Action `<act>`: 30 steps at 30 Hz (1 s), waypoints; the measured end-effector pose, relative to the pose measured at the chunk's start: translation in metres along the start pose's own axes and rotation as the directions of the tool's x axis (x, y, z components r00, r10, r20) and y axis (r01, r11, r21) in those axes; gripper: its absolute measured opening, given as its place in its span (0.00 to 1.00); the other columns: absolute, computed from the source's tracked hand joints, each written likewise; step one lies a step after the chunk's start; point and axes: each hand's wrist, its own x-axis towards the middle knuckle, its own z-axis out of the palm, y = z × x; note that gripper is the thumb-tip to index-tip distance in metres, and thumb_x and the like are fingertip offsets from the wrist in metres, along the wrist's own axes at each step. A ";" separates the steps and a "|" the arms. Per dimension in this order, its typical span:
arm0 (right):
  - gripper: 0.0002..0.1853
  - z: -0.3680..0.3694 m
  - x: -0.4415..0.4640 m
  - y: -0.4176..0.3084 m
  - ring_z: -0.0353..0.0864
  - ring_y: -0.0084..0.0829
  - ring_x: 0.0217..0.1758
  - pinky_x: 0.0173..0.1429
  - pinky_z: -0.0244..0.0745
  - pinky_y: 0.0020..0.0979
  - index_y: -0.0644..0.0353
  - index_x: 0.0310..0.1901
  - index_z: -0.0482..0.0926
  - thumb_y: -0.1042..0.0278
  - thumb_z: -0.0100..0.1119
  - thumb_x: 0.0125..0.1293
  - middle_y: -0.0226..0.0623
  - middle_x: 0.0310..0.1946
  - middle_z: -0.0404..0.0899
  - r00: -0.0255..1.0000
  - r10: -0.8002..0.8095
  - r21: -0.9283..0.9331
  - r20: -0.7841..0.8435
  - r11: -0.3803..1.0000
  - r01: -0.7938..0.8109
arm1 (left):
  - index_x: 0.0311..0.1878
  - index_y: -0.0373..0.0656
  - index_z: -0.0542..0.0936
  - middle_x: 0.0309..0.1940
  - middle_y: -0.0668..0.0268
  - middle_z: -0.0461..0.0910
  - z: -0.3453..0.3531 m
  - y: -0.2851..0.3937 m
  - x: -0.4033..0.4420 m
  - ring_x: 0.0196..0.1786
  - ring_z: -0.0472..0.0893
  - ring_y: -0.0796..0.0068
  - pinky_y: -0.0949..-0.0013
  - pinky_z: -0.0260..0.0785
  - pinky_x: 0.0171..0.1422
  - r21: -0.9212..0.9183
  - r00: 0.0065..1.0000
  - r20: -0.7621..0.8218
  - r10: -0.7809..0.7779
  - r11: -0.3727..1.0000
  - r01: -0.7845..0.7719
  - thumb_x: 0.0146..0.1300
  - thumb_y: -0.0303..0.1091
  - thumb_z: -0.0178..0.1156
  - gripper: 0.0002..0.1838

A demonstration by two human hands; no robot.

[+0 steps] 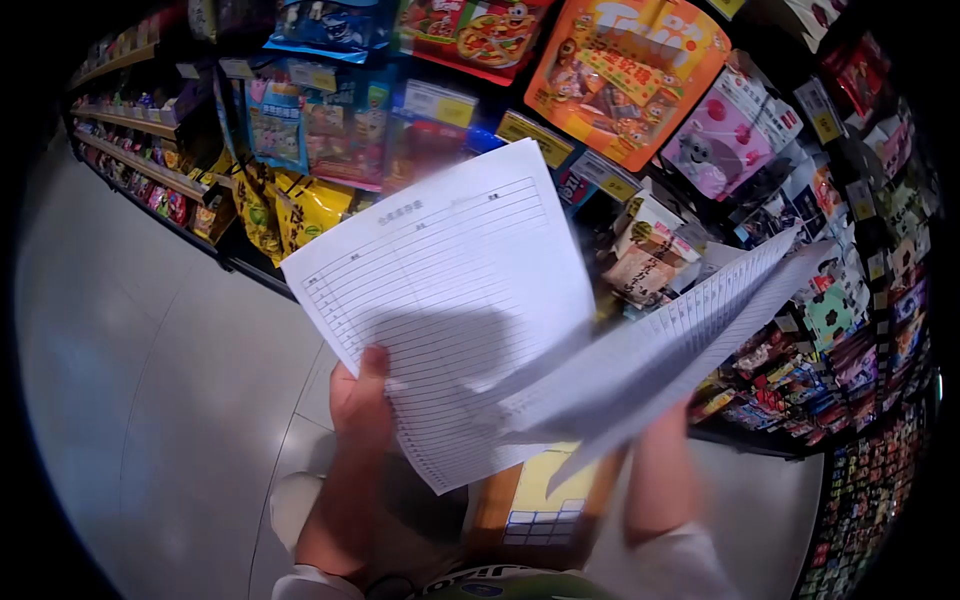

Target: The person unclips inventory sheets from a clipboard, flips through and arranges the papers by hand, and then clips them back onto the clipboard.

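My left hand (362,395) pinches the left edge of a white form sheet (430,260), its thumb on top. The sheet has printed ruled rows and a heading at the top. At the right, more printed sheets (670,340) fan up and curl away from it. My right hand (665,425) is behind these raised sheets and grips them from below; its fingers are hidden. Under the papers, near my body, there is a brown-edged thing with a yellow face (548,485) and a blue-lined grid.
Shelves of packaged sweets curve around the front and right, with an orange candy bag (625,80), a pink bag (728,140), yellow bags (308,210) and price tags (440,103). Pale tiled floor (170,370) lies at the left.
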 end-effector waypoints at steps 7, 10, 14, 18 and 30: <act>0.12 0.050 -0.005 0.004 0.74 0.23 0.39 0.46 0.78 0.25 0.60 0.41 0.73 0.61 0.64 0.71 0.30 0.38 0.74 0.909 0.195 0.575 0.368 0.721 -0.387 | 0.70 0.28 0.64 0.61 0.51 0.75 -0.001 -0.009 -0.002 0.60 0.77 0.62 0.60 0.71 0.66 0.183 1.000 -0.017 0.023 0.983 -0.020 0.79 0.42 0.46 0.28; 0.17 0.071 -0.020 0.007 0.70 0.20 0.36 0.43 0.76 0.22 0.56 0.37 0.70 0.58 0.69 0.69 0.28 0.34 0.70 0.919 0.250 0.652 0.305 0.648 -0.393 | 0.67 0.27 0.69 0.58 0.51 0.78 0.004 -0.008 -0.002 0.57 0.79 0.64 0.61 0.72 0.64 0.102 0.998 -0.004 0.056 0.993 -0.055 0.78 0.39 0.50 0.25; 0.19 0.078 -0.029 0.011 0.69 0.20 0.35 0.45 0.75 0.22 0.56 0.35 0.69 0.53 0.65 0.71 0.27 0.33 0.69 0.928 0.272 0.678 0.254 0.634 -0.372 | 0.67 0.27 0.68 0.58 0.51 0.78 0.001 -0.011 0.000 0.57 0.79 0.64 0.61 0.72 0.63 0.134 0.998 0.009 0.057 0.989 -0.057 0.77 0.40 0.51 0.26; 0.19 0.103 -0.034 0.007 0.68 0.20 0.34 0.44 0.74 0.23 0.55 0.34 0.68 0.51 0.59 0.75 0.27 0.33 0.69 0.921 0.334 0.683 0.203 0.626 -0.377 | 0.69 0.27 0.65 0.61 0.50 0.75 -0.010 -0.016 0.001 0.59 0.77 0.62 0.60 0.70 0.65 0.207 1.000 0.009 0.024 0.978 -0.026 0.79 0.42 0.48 0.28; 0.19 0.099 -0.029 0.013 0.67 0.21 0.36 0.43 0.72 0.23 0.56 0.33 0.68 0.51 0.52 0.79 0.28 0.33 0.68 0.931 0.249 0.709 0.265 0.604 -0.364 | 0.69 0.27 0.64 0.61 0.48 0.76 -0.014 -0.017 0.005 0.60 0.78 0.61 0.58 0.71 0.65 0.219 1.000 -0.001 -0.018 0.976 0.018 0.79 0.41 0.47 0.27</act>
